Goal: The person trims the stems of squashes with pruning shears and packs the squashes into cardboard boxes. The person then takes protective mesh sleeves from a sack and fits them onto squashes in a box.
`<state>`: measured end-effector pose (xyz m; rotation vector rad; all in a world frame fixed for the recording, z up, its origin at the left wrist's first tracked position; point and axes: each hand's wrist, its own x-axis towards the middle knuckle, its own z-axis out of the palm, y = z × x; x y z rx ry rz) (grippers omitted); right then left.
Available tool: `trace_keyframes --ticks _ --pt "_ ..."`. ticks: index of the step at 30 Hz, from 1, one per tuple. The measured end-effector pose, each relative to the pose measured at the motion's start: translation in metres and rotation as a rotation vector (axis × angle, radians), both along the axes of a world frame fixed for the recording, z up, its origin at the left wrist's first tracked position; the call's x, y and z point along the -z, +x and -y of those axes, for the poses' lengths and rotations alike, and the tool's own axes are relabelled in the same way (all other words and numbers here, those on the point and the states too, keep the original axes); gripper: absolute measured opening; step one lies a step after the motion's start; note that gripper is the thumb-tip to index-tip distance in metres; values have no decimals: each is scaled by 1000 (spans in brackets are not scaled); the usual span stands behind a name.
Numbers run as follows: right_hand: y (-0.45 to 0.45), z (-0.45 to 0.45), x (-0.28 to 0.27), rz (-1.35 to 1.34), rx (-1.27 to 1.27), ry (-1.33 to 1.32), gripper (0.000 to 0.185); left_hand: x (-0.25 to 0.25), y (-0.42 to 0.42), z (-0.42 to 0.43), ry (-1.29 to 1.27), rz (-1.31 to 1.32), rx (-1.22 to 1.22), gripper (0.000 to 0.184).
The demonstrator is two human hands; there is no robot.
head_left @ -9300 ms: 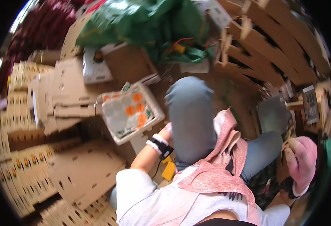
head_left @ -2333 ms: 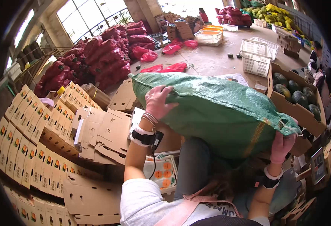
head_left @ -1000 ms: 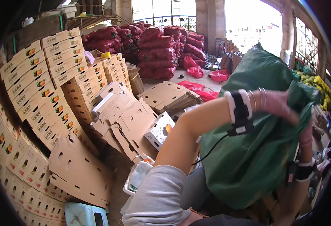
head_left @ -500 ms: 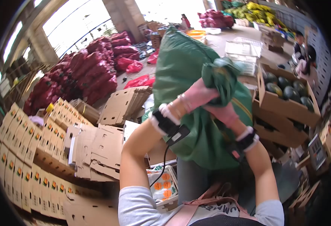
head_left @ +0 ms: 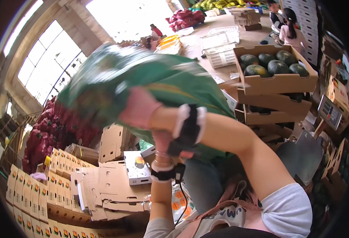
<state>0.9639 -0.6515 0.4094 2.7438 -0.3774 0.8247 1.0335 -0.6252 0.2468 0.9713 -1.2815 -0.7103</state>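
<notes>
1. The green sack [head_left: 178,75] is in front of the person, bulging and lying slantwise above a denim-clad leg [head_left: 200,184]; its left end is smeared by motion blur.
2. The right hand [head_left: 140,108], in a pink glove, reaches across to the sack's near left part and is closed on the gathered cloth there (blur hides the separate fingers).
3. The left hand [head_left: 162,139], also gloved in pink, is under the right forearm, against the sack's lower side; the right wrist partly covers it, so I cannot tell how far its fingers are bent or whether they grip the cloth.
4. Right of the sack, an open box [head_left: 279,84] of dark green fruit [head_left: 277,67] tops a stack of similar boxes; farther right of the sack is a scale display [head_left: 330,112].
5. Beyond the sack are white crates [head_left: 222,55], with two people [head_left: 291,37] farther off to its right.
6. Left of the sack, and partly behind it, are red net sacks [head_left: 43,137].
7. Below the sack are a white box [head_left: 137,168] and flat cardboard [head_left: 119,182], with printed cartons [head_left: 27,194] below and to its left.
</notes>
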Motion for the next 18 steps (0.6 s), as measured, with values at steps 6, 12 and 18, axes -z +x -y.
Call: trace_keyframes --ticks 6,12,18 --pt "24 3 58 396 -452 709 62 -8 68 6 -95 -152 -99 62" --pt "-84 21 144 838 -66 451 87 -35 114 4 -200 -283 -210 43" --pt "-134 16 265 514 510 674 115 -88 96 5 -309 -74 -258 43"
